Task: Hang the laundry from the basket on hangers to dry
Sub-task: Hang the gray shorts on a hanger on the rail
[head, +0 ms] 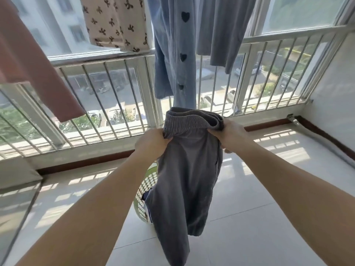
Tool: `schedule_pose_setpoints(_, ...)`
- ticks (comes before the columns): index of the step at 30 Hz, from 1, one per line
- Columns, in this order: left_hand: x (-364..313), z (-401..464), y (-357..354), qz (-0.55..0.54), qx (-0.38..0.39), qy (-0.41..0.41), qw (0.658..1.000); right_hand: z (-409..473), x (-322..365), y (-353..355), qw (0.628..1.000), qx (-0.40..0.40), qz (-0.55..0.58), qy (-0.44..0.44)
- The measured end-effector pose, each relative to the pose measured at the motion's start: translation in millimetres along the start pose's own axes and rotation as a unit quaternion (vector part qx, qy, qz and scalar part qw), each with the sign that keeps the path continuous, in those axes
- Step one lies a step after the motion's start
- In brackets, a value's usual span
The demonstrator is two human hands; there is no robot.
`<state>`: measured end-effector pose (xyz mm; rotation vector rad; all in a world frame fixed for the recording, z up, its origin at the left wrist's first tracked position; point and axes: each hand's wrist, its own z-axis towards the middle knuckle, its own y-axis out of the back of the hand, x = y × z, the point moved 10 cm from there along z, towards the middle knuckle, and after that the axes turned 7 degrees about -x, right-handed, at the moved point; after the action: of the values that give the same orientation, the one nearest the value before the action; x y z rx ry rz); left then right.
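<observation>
I hold up a pair of grey trousers [184,169] by the elastic waistband, legs hanging down. My left hand [151,142] grips the waistband's left end. At the right end, my right hand [230,135] grips the bunched waistband. Below and behind the trousers stands a white perforated laundry basket [145,191] on the floor, mostly hidden by the cloth; something dark shows inside it. No hanger is visible in my hands.
Above hang a blue garment with dark hearts [176,54], a grey piece [224,31], a beige bow-patterned cloth [113,22] and a pink cloth [32,68]. A white railing [107,93] with windows runs ahead. White tiled floor [259,189] surrounds the basket.
</observation>
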<state>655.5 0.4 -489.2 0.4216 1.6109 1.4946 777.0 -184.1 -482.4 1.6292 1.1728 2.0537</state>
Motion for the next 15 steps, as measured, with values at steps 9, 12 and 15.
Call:
schedule_pose_setpoints(9,46,30,56,-0.395,-0.033,0.116,0.911,5,101,-11,0.977,-0.061,0.196,0.058)
schedule_pose_setpoints(12,58,47,95,-0.423,-0.108,0.073,0.897,2,145,-1,0.958,-0.122,0.239,0.103)
schedule_pose_setpoints(15,73,59,121,-0.463,-0.149,0.053,0.872,1,179,-2,0.934,-0.155,0.294,0.132)
